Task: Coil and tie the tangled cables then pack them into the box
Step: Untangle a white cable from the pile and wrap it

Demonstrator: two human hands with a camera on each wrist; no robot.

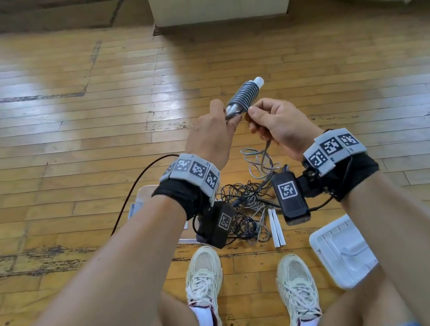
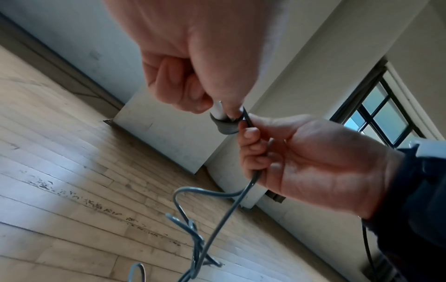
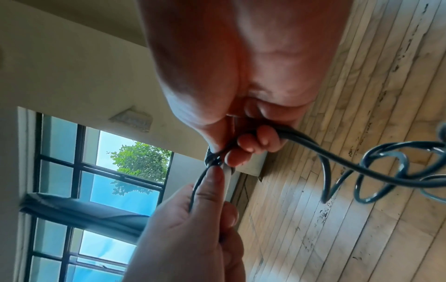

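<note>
Your left hand (image 1: 207,133) gripped the white rod (image 1: 258,81) wound with grey cable (image 1: 243,94); your right hand (image 1: 277,122) pinched its trailing end above the wooden floor (image 1: 61,125), the tangled pile (image 1: 246,205) below.

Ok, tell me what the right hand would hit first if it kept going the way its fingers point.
Probably the left hand: the right hand points across at it, only the cable coiled on the white stick between.

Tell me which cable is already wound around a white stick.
The grey cable held up between both hands: its turns wrap a white stick. The black cables lie tangled on the floor.
</note>
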